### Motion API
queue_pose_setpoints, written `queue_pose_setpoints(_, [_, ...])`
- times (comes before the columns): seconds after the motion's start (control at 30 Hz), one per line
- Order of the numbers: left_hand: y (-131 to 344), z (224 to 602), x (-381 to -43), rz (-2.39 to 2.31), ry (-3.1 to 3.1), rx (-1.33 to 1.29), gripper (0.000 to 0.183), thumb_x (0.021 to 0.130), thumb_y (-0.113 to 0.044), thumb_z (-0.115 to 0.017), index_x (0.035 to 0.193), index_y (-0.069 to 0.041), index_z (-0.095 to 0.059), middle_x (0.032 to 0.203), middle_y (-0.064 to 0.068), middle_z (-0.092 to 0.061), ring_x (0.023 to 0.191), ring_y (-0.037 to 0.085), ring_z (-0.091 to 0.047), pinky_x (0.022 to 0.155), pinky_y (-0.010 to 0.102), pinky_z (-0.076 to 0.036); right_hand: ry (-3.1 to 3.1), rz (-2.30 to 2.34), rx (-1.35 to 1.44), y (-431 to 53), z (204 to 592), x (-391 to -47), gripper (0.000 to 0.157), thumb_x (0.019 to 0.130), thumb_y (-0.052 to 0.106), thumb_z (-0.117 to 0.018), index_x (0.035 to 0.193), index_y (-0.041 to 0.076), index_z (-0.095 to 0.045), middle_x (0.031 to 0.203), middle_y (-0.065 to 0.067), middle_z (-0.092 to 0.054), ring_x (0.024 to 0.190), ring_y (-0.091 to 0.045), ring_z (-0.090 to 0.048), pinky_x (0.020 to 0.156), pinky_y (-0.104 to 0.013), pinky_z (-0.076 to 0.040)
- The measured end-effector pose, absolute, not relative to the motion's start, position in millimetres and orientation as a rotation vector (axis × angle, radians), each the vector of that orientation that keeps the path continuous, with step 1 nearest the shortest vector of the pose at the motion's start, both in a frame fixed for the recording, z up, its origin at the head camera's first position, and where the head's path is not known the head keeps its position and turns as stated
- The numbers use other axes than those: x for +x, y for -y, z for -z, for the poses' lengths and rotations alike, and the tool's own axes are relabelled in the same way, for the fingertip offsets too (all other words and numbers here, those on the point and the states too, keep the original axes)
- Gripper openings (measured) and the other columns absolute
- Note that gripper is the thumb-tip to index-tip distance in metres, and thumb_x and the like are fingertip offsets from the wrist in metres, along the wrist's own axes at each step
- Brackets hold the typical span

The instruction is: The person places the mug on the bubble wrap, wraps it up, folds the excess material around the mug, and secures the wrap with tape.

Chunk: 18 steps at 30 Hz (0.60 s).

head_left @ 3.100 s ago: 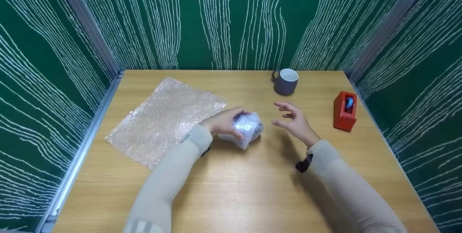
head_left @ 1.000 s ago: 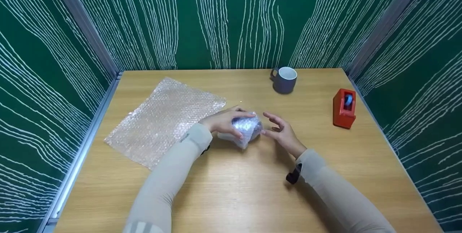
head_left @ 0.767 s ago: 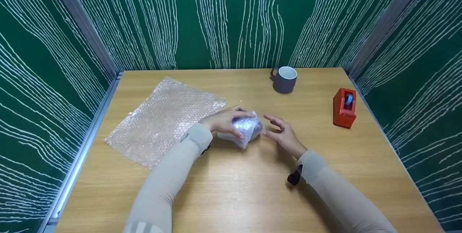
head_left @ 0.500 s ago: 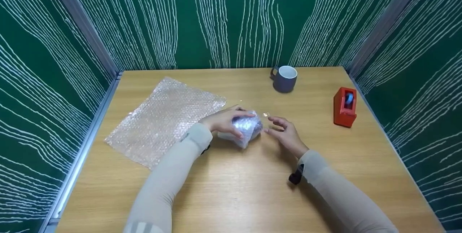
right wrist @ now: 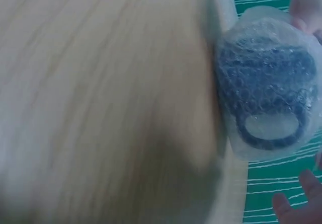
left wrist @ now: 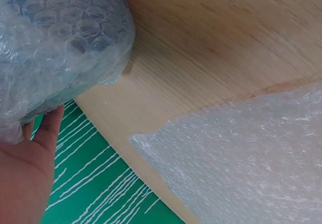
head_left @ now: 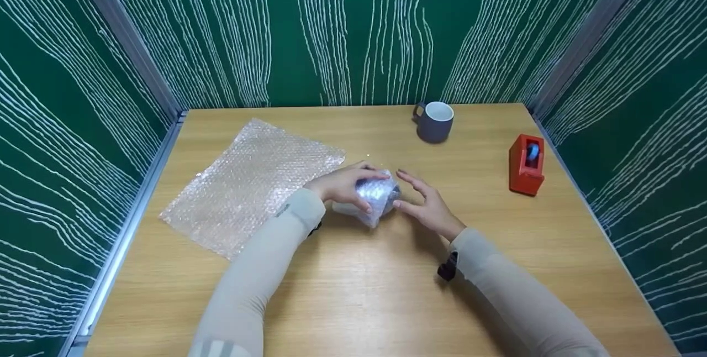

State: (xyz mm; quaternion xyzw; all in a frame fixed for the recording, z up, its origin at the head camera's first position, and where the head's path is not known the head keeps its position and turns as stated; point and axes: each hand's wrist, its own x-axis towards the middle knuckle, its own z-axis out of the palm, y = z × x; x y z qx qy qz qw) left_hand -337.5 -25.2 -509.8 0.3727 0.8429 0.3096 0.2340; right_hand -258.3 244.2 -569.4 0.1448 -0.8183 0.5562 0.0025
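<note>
A dark mug wrapped in bubble wrap sits mid-table in the head view; its handle shows through the plastic in the right wrist view. My left hand grips its left side, thumb towards me and fingers over the far side. In the left wrist view, the wrapped mug fills the upper left, with part of my hand below. My right hand is at the bundle's right side, fingers spread and thumb tip right at the wrap. Some of its fingers appear low in the right wrist view.
A flat sheet of bubble wrap lies to the left on the wooden table. At the back stands an unwrapped grey mug. A red tape dispenser stands near the right edge. Green walls enclose the table.
My right hand has come left to the wrapped mug; its fingers, closer together half a second ago, are now spread. A small clear glint at its fingertips no longer shows. The left hand keeps its grip.
</note>
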Motion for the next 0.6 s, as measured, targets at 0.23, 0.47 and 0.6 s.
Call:
queue_pose_setpoints(0.23, [24.3, 510.2, -336.0, -0.868, -2.314, 1.023, 0.09, 0.083, -0.022, -0.095, 0.162, -0.034, -0.053, 0.17, 0.0, -0.042, 0.151, 0.03, -0.046, 0.127, 0.051, -0.039, 2.636, -1.744, 0.454, -240.3, 577.9, -255.1, 0.072, 0.098, 0.019, -0.082, 0.163, 0.01, -0.05, 0.175, -0.015, -0.038, 0.165, -0.042, -0.026, 0.133, -0.069, -0.016])
queue_pose_setpoints(0.47, [24.5, 508.9, -335.2, -0.881, -2.304, 0.999, 0.089, 0.083, -0.019, -0.095, 0.161, -0.034, -0.054, 0.17, 0.0, -0.041, 0.151, 0.031, -0.046, 0.128, 0.051, -0.039, 2.682, -1.765, 0.463, -235.4, 579.8, -254.9, 0.077, 0.102, 0.025, -0.078, 0.168, 0.013, -0.041, 0.178, -0.012, -0.032, 0.166, -0.041, -0.025, 0.133, -0.067, -0.018])
queue_pose_setpoints(0.6, [24.3, 509.2, -335.4, -0.873, -2.313, 1.017, 0.089, 0.084, -0.019, -0.094, 0.161, -0.033, -0.054, 0.17, 0.001, -0.042, 0.15, 0.031, -0.048, 0.127, 0.05, -0.04, 2.7, -1.804, 0.431, -233.1, 580.3, -255.1, 0.079, 0.102, 0.028, -0.078, 0.169, 0.011, -0.039, 0.178, -0.014, -0.032, 0.166, -0.042, -0.025, 0.133, -0.067, -0.021])
